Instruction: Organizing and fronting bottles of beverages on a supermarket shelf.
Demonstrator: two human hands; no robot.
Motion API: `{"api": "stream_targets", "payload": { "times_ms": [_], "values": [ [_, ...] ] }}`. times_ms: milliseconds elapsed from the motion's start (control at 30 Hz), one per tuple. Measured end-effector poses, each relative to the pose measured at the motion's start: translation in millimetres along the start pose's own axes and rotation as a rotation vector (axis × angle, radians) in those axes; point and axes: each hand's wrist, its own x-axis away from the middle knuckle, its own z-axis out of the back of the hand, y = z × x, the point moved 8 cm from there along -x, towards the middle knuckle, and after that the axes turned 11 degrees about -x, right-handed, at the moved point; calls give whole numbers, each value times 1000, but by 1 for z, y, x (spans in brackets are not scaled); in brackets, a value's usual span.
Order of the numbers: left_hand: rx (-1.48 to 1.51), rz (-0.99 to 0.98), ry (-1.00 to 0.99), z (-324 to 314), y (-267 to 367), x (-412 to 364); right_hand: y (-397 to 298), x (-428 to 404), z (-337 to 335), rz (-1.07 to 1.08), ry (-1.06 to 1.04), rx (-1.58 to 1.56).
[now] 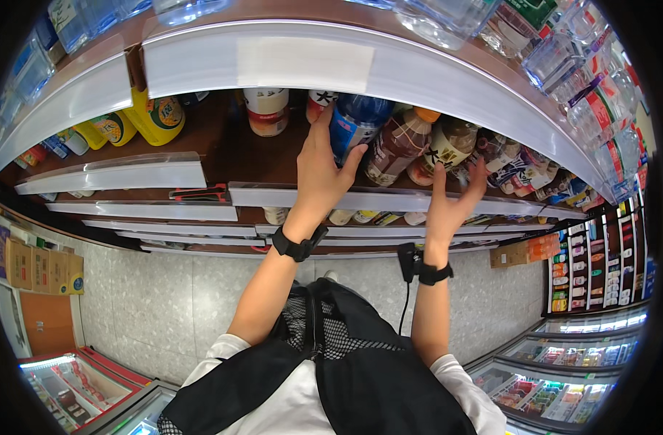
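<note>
My left hand (327, 163) reaches into a store shelf, its fingers and thumb around the near side of a blue-labelled plastic bottle (357, 128). To the right, my right hand (457, 198) has its fingers spread at a dark drink bottle with a pale label (450, 144); whether it touches is unclear. Between the hands, a brown drink bottle with an orange cap (398, 147) leans to the right. A white and red container (267, 111) stands left of my left hand. The upper shelf hides the tops of some bottles.
A white shelf-edge strip (310, 57) overhangs the bottles; a lower strip (364, 200) runs under my wrists. Yellow bottles (155, 117) stand at left. Large clear water bottles (554, 57) fill the upper shelf. Cardboard boxes (32, 263) and glass-fronted coolers (560, 380) stand around the tiled floor.
</note>
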Motion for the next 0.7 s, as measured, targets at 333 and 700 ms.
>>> {"api": "stream_targets", "payload": {
  "times_ms": [333, 700],
  "values": [
    [11, -27, 10, -36, 4, 9, -14, 29, -54, -29, -390, -180],
    [-182, -9, 192, -29, 6, 15, 8, 18, -60, -138, -638, -301]
  ]
}}
